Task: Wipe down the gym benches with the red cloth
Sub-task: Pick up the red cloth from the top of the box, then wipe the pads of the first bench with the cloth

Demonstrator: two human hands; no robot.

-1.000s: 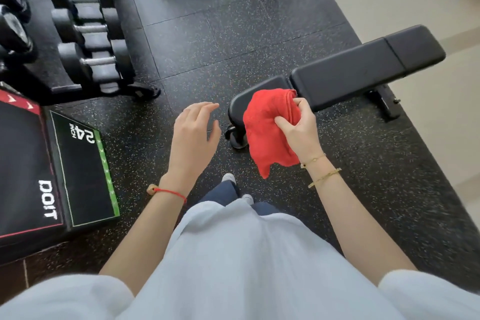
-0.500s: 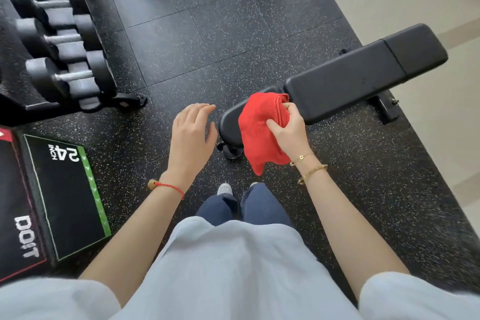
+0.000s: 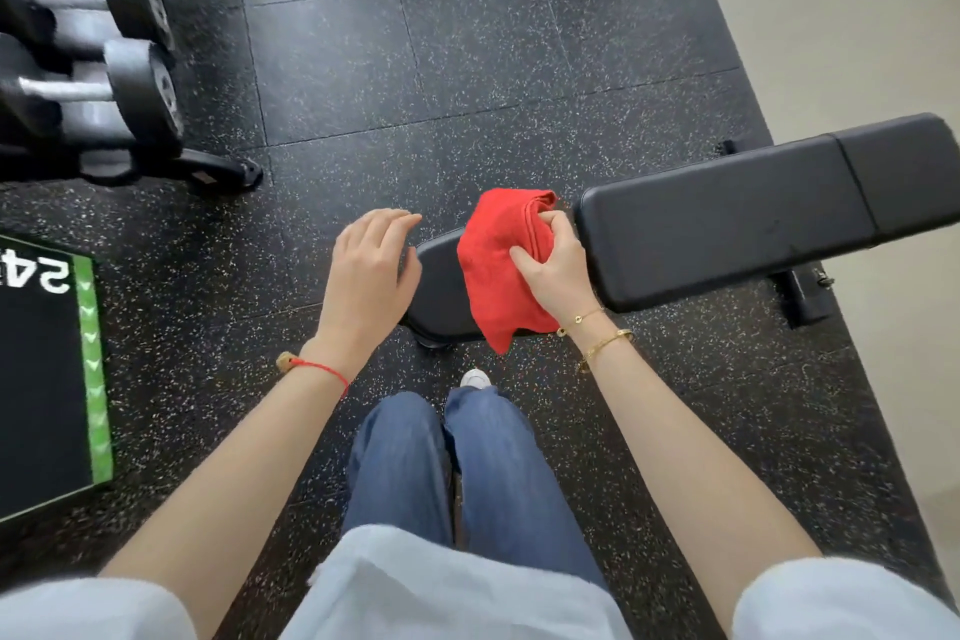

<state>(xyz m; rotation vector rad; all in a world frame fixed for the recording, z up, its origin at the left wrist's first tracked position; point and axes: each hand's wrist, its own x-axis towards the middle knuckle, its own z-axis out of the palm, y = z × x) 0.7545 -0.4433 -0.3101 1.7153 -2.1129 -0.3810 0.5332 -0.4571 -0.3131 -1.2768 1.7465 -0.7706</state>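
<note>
Standing at the near end of the gym bench (image 3: 727, 229), we hold the red cloth (image 3: 501, 265) bunched in our right hand (image 3: 556, 270), fingers curled closed around a fold of it with the thumb pressed on the fabric. We judge it is gathered this way to make a thick pad for wiping, not a loose sheet that would drag. The cloth hangs over the small seat pad (image 3: 436, 291), its lower corner dangling past the pad's edge; we cannot tell whether it presses on the surface yet. Our left hand (image 3: 371, 276) is empty, fingers spread and relaxed, hovering just beside the seat pad's end, likely ready to steady the bench. Wiping looks barely begun: the long back pad (image 3: 753, 218) stretches away to the right, uncovered. A dumbbell rack (image 3: 104, 83) stands well apart on the rubber floor (image 3: 415, 68).
</note>
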